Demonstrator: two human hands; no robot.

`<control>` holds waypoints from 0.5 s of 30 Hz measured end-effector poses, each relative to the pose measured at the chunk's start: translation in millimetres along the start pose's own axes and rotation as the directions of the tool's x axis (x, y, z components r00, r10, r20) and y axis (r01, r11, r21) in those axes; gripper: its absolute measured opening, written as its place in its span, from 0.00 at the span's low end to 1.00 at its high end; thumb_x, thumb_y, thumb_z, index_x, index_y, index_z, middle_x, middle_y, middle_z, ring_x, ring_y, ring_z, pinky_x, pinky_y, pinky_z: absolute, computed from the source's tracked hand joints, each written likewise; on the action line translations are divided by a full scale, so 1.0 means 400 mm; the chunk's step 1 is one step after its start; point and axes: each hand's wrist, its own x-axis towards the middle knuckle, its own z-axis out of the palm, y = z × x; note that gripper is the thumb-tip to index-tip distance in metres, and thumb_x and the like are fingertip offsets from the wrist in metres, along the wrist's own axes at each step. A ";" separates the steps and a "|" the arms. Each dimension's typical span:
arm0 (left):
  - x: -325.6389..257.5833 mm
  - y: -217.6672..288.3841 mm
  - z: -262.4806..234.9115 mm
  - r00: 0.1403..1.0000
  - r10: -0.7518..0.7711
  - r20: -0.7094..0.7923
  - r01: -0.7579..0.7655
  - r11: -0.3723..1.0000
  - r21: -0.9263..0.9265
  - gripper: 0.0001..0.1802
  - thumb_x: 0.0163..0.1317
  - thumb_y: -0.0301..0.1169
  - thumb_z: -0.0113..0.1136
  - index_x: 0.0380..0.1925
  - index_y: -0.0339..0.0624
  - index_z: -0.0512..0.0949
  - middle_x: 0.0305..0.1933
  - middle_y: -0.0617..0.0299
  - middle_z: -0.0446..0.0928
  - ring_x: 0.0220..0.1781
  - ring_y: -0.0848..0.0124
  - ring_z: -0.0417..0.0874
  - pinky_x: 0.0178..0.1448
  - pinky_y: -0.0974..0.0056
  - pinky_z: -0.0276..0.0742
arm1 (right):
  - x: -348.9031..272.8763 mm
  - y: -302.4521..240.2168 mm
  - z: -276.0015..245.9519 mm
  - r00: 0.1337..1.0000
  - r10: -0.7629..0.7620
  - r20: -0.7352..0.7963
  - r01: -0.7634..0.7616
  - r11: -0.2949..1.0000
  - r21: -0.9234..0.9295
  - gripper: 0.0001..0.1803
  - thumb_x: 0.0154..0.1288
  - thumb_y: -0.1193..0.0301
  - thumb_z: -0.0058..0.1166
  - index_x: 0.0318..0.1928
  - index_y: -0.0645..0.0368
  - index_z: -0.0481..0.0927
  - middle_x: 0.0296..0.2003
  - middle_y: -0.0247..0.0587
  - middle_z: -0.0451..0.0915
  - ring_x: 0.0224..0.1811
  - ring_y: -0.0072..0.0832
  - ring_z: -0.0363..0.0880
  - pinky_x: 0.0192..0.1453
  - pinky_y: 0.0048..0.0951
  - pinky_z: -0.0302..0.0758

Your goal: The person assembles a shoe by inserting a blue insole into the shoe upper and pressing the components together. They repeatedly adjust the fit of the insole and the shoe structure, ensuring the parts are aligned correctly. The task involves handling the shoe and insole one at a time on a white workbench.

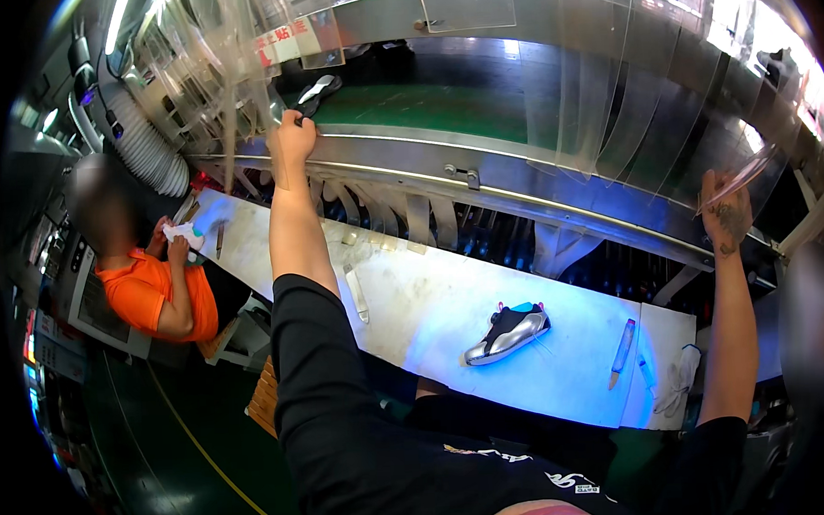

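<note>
Stretched far forward, my left hand (294, 142) has its fingers closed on the near end of a black and silver shoe (317, 95) at the edge of the green conveyor belt (443, 107). My right hand (727, 212) is raised at the far right among the hanging clear strips, its fingers closed around a clear plastic strip (745, 175). Between my arms, a second black and silver sneaker (508, 333) with blue lining lies on the white worktable (413, 298) under blue light.
A brush with a blue handle (623, 352) and a white glove (678, 383) lie at the table's right end. A pale strip (356, 293) lies left of the sneaker. At left, a person in orange (155, 294) handles a white shoe part (184, 235). A metal rail (482, 178) borders the belt.
</note>
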 end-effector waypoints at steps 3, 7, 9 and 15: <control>-0.070 0.049 -0.047 0.957 0.221 -0.187 -0.248 0.959 -0.139 0.10 0.59 0.35 0.68 0.37 0.43 0.85 0.33 0.44 0.88 0.36 0.42 0.89 0.44 0.43 0.84 | -0.001 0.009 0.014 0.999 -0.036 -0.036 0.035 0.999 -0.020 0.25 0.78 0.44 0.55 0.41 0.53 0.87 0.45 0.47 0.88 0.51 0.50 0.87 0.56 0.50 0.83; -0.262 0.113 -0.145 0.935 0.287 -0.208 -0.329 0.920 -0.212 0.10 0.66 0.36 0.71 0.42 0.45 0.84 0.39 0.48 0.88 0.43 0.48 0.89 0.48 0.46 0.82 | 0.012 0.037 0.046 0.987 -0.149 -0.051 0.145 0.986 -0.084 0.23 0.79 0.48 0.55 0.39 0.54 0.87 0.42 0.49 0.89 0.49 0.51 0.87 0.57 0.47 0.82; -0.348 0.145 -0.204 0.913 0.258 -0.316 -0.374 0.838 -0.396 0.06 0.65 0.29 0.70 0.39 0.42 0.85 0.30 0.52 0.84 0.34 0.53 0.86 0.43 0.50 0.81 | 0.047 0.131 0.100 0.982 -0.184 -0.040 0.188 0.973 0.133 0.26 0.80 0.48 0.54 0.37 0.59 0.85 0.37 0.53 0.87 0.43 0.51 0.86 0.49 0.50 0.79; -0.802 0.166 -0.381 0.970 0.192 0.147 -0.007 0.630 -0.777 0.03 0.69 0.25 0.69 0.40 0.42 0.84 0.34 0.60 0.81 0.34 0.69 0.82 0.41 0.62 0.80 | -0.215 -0.072 0.073 0.933 -0.351 -0.082 0.350 0.826 0.442 0.12 0.75 0.71 0.62 0.54 0.62 0.83 0.49 0.48 0.83 0.52 0.46 0.82 0.61 0.46 0.78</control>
